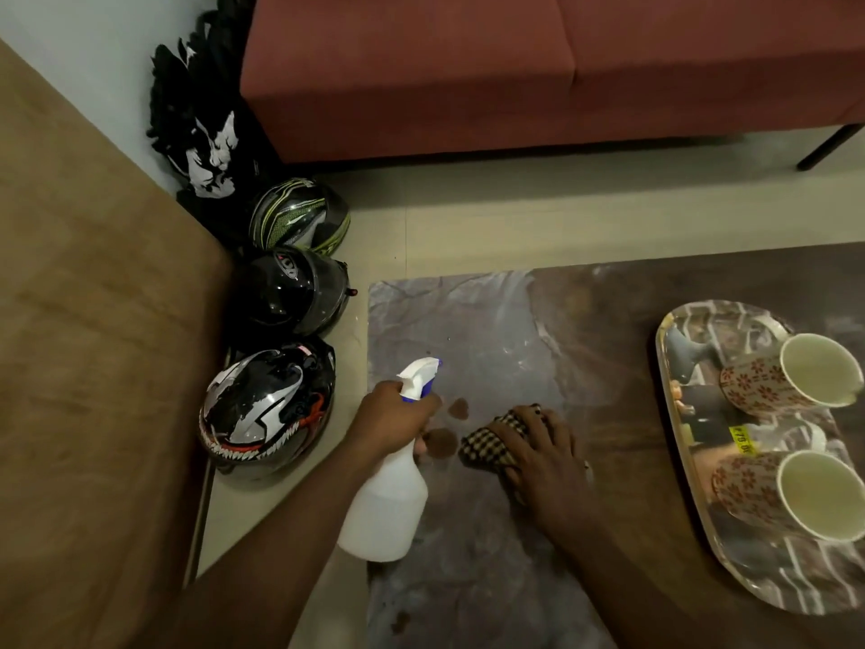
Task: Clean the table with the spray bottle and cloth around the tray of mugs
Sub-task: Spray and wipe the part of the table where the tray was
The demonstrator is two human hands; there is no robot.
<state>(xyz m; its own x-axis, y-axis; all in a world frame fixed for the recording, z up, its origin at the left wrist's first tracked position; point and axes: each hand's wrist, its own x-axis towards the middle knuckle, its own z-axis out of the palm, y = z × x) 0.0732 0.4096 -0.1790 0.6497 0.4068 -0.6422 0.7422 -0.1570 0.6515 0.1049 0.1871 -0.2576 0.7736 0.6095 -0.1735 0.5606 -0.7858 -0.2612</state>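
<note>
The brown stains (pixel 451 426) at the lower centre of the frame could be smeared wider if the cloth (pixel 491 442) is dragged through them before enough liquid is laid down. Overspray is another risk: the nozzle points toward the upper right, so mist could be carried toward the tray (pixel 674 466) and into the two mugs (pixel 795 377), which lie on their sides with open mouths turned to the lower right. A wide sweep of the cloth could also knock the tray, which sits well apart at the right edge.

The spray bottle (pixel 388 503) is held by the neck in the left hand (pixel 391 421), fingers curled round it below the trigger head, body hanging toward the lower left, above the table (pixel 472 320). The right hand (pixel 543 461) is spread flat, and the checked cloth is pressed under it onto the table, its bunched end showing beyond the fingertips. The stains lie between the two hands, just beside the cloth.
</note>
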